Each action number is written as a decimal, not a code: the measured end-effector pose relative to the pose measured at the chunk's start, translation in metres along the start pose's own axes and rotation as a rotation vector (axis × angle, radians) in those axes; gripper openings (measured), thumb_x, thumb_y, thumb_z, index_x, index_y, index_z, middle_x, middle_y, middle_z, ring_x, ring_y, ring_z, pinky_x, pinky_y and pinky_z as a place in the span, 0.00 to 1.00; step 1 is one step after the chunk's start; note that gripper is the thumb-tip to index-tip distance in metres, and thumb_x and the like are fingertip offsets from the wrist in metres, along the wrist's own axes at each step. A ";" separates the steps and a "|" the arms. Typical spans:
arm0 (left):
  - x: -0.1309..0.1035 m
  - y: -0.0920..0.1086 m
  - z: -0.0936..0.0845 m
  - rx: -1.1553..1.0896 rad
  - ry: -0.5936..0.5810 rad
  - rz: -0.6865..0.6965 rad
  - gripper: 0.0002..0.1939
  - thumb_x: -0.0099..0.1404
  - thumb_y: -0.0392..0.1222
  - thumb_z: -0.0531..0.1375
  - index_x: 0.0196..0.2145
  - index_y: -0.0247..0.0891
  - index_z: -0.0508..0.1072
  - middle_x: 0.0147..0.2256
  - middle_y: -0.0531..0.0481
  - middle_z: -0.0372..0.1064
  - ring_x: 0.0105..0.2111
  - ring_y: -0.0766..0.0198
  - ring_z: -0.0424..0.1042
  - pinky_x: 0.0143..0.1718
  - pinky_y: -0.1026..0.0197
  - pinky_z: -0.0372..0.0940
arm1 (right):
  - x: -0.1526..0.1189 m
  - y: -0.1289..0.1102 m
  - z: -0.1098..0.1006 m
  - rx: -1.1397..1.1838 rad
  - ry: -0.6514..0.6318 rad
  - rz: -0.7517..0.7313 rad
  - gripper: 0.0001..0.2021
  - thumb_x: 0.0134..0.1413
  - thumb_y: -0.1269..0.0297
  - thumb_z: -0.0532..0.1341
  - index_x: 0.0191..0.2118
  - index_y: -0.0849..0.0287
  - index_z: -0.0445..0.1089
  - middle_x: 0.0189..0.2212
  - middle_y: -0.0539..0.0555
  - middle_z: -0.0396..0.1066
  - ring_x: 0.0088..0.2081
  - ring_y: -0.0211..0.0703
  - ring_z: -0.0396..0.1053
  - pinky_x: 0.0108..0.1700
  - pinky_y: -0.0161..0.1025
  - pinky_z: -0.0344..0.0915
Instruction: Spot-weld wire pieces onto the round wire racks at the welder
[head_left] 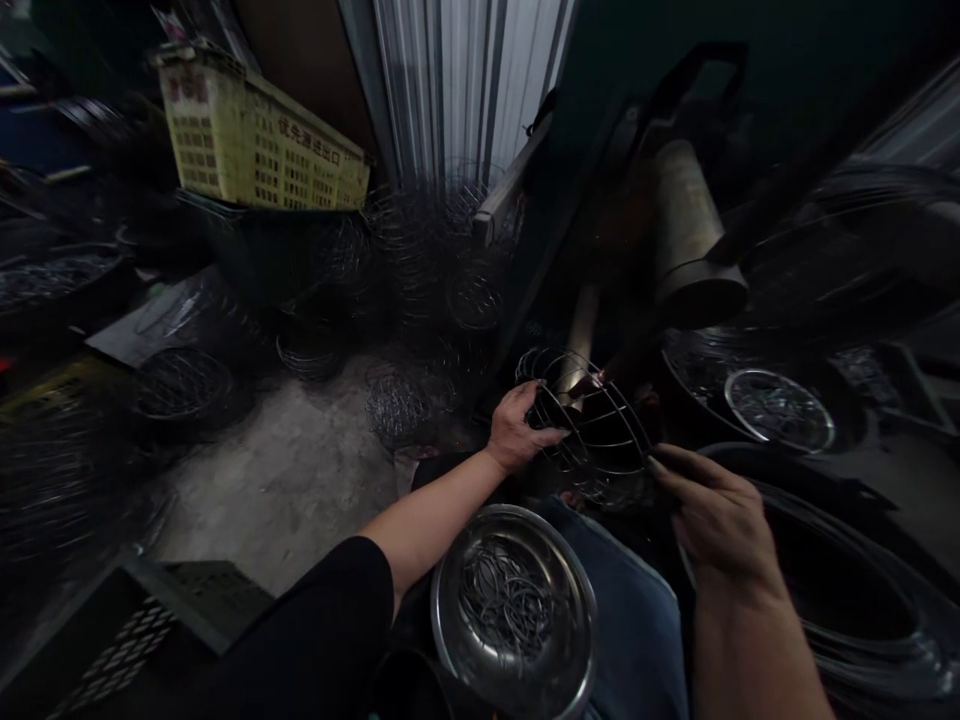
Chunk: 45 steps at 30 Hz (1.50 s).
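Note:
A round wire rack of thin metal bars is held tilted in front of me, against the welding machine's short lower post. My left hand grips its left side, thumb and fingers closed about the wires. On the right rim, my right hand pinches the edge between thumb and fingers. Below the rack, a shiny steel bowl rests on my lap and contains many small curved wire pieces. Shadow hides some of the rack's far bars.
Above the rack hangs a thick metal cylinder. A yellow crate stands at the back left, with stacked wire racks beside it. To the right are a wire ring and a dark round tub. A green crate stands front left.

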<state>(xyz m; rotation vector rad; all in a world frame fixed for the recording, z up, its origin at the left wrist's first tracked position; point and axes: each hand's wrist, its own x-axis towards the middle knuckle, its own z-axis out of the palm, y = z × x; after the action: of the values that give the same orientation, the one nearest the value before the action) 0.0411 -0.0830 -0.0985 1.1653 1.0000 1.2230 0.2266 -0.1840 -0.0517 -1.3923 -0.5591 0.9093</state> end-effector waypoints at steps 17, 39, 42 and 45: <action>-0.001 -0.008 -0.004 0.055 0.012 0.067 0.36 0.40 0.31 0.76 0.50 0.41 0.78 0.56 0.47 0.73 0.61 0.56 0.67 0.68 0.52 0.54 | 0.006 -0.004 -0.007 -0.160 0.016 -0.035 0.23 0.18 0.55 0.81 0.30 0.56 0.81 0.26 0.52 0.78 0.26 0.42 0.74 0.28 0.36 0.72; 0.005 -0.031 0.004 -0.169 0.069 -0.070 0.33 0.37 0.38 0.77 0.44 0.32 0.78 0.33 0.55 0.73 0.33 0.68 0.69 0.43 0.65 0.66 | 0.015 -0.037 0.008 -0.272 -0.136 -0.020 0.24 0.22 0.50 0.80 0.30 0.56 0.81 0.25 0.52 0.77 0.26 0.43 0.74 0.26 0.35 0.71; 0.007 -0.028 0.003 -0.236 0.092 -0.121 0.32 0.37 0.37 0.76 0.43 0.32 0.78 0.33 0.54 0.73 0.32 0.69 0.70 0.41 0.65 0.66 | 0.023 -0.037 0.024 -0.306 -0.147 -0.099 0.22 0.24 0.49 0.79 0.28 0.56 0.80 0.25 0.52 0.77 0.25 0.42 0.72 0.25 0.35 0.70; 0.008 -0.027 0.002 -0.237 0.118 -0.120 0.31 0.36 0.36 0.76 0.42 0.33 0.77 0.34 0.54 0.74 0.33 0.68 0.70 0.41 0.65 0.66 | 0.029 -0.037 0.033 -0.302 -0.169 -0.086 0.21 0.25 0.49 0.79 0.28 0.56 0.80 0.23 0.52 0.76 0.24 0.41 0.71 0.23 0.35 0.68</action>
<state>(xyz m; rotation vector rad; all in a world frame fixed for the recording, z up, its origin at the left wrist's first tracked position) 0.0485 -0.0742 -0.1247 0.8451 0.9681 1.2866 0.2248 -0.1387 -0.0159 -1.5552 -0.9081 0.9041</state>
